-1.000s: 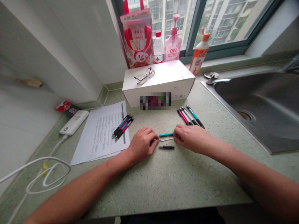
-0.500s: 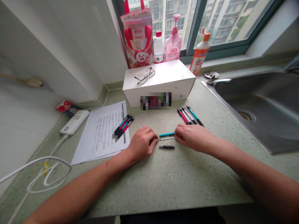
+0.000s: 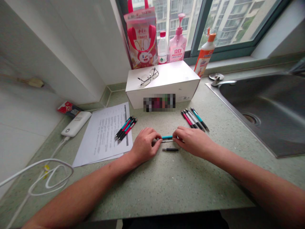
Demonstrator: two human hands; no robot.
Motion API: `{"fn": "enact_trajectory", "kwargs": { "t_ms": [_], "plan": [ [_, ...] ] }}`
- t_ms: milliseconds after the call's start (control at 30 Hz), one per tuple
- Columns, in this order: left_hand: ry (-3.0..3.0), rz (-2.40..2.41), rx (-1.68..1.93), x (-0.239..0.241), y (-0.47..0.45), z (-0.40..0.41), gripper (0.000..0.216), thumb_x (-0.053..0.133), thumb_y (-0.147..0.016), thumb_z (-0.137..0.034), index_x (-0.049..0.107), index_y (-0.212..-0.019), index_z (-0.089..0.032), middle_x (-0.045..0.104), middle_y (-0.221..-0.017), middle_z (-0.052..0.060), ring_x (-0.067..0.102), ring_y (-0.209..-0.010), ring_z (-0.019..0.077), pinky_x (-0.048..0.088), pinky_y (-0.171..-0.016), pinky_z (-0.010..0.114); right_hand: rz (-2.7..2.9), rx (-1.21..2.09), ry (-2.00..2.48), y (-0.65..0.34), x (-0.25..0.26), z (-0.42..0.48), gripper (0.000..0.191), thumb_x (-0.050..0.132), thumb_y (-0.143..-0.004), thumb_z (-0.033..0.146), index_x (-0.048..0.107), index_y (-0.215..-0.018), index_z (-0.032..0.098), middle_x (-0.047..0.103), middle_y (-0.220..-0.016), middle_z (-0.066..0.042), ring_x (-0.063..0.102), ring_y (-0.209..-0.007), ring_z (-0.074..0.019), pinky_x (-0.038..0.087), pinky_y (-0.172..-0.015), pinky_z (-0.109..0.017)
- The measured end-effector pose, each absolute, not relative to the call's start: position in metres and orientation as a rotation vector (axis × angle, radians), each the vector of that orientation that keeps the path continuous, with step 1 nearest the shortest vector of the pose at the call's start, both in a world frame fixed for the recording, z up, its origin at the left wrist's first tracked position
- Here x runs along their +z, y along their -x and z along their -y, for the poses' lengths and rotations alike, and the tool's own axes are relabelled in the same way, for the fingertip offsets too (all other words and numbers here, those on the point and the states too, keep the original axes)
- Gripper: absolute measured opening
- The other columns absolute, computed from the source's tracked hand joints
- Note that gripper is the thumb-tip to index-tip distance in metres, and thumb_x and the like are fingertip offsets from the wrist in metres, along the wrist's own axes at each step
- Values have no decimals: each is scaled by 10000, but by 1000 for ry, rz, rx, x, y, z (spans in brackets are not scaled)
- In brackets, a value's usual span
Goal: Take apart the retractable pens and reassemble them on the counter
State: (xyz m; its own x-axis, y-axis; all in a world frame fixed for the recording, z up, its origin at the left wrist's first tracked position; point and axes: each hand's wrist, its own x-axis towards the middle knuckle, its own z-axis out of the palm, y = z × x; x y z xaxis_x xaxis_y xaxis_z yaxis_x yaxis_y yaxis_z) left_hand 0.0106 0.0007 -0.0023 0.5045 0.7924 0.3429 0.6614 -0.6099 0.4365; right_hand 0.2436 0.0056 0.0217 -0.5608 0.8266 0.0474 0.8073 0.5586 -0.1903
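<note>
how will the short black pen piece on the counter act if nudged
The black pen piece would probably roll, looking slim and rounded on the flat counter. It is likely light, being so small. Its tapered tip may make it curve.

The right hand (image 3: 189, 140) partly hides the blue barrel (image 3: 167, 137); toward the countertop's (image 3: 152, 190) left edge, paper (image 3: 101, 138) print is illegible.
</note>
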Motion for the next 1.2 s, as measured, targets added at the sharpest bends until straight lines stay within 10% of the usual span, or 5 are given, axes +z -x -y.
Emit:
{"fn": "enact_trajectory", "kwargs": {
  "t_ms": [233,1200],
  "plan": [
    [-2415,-1390,721,-2,-5,-4,41,613,-910,-189,647,-892,-175,629,-856,50,569,-829,212,478,-779,375,2548,183,1362,-249,15,-8,230,535,-993,341,698,-1121,240,686,-1035,-50,644,-712,-154,374,-577,-285],
    [-2382,-1260,857,-6,-5,-6,48,620,-933,-158,652,-907,-182,677,-830,41,591,-791,202,479,-755,365,2506,218,1250,-246,4,-10,182,495,-964,278,651,-944,186,677,-935,-66,631,-730,-170,405,-607,-303]
  ]
}}
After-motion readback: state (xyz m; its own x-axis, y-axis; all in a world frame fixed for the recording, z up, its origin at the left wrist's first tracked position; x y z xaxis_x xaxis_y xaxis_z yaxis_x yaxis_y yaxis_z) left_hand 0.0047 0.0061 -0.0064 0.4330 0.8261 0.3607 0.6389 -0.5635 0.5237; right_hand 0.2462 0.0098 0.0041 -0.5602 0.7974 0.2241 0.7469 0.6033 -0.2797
